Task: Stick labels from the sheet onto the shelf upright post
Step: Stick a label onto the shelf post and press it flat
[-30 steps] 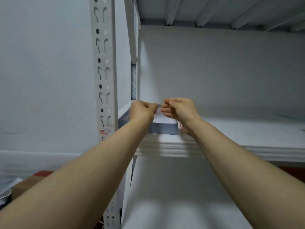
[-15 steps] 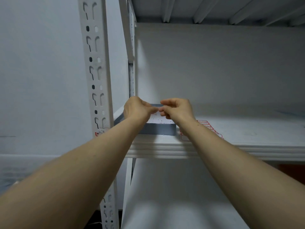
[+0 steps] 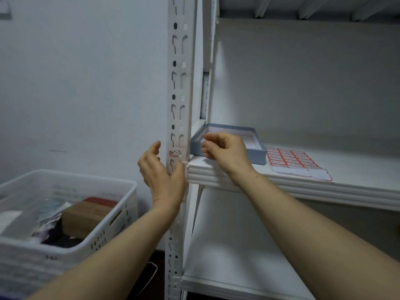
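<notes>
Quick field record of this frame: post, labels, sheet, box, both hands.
upright post: white, slotted
stuck label: red-edged, on the post face
label sheet: flat on shelf, right of the box
blue box: lidless, on the shelf beside the post
left hand: open, thumb at the post below the stuck label
right hand: fingers curled in front of the box; label in grip not visible
basket: left of the post, holds items

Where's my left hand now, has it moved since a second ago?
Yes. The left hand has gone left, off the blue box to the upright post, near a label already stuck there.
</notes>
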Action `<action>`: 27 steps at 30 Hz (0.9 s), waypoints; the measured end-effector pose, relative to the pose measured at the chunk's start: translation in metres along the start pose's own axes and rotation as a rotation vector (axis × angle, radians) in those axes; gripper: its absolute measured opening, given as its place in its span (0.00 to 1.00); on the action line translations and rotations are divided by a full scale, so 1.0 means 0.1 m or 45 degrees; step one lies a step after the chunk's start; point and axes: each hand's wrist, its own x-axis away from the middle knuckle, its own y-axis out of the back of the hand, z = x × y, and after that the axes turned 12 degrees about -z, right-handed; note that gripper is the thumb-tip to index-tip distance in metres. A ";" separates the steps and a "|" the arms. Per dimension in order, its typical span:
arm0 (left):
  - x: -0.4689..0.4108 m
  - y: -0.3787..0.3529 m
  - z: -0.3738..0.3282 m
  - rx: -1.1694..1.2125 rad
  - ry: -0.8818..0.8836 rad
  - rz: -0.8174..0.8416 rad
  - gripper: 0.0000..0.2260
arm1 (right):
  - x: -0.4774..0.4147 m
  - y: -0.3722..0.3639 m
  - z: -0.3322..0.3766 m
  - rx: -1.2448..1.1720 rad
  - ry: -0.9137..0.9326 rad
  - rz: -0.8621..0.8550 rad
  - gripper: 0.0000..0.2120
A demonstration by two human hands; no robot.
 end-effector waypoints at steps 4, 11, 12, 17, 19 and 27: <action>-0.23 0.13 0.04 0.205 0.457 0.187 0.28 | 0.00 -0.25 0.03 0.135 0.043 0.043 0.15; -0.44 0.07 0.10 0.361 0.602 0.382 0.30 | 0.03 -0.36 0.03 -0.050 -0.059 0.160 0.16; -0.45 0.07 0.09 0.371 0.588 0.404 0.29 | 0.04 -0.34 0.03 -0.062 -0.057 0.175 0.17; -0.49 0.03 0.15 0.367 0.445 0.512 0.05 | 0.07 -0.32 0.02 -0.050 -0.032 0.200 0.19; -0.49 0.03 0.15 0.396 0.424 0.495 0.07 | 0.09 -0.32 0.01 -0.057 -0.018 0.204 0.19; -0.48 0.10 0.13 0.376 0.281 0.529 0.09 | 0.08 -0.33 -0.03 -0.083 0.019 0.223 0.18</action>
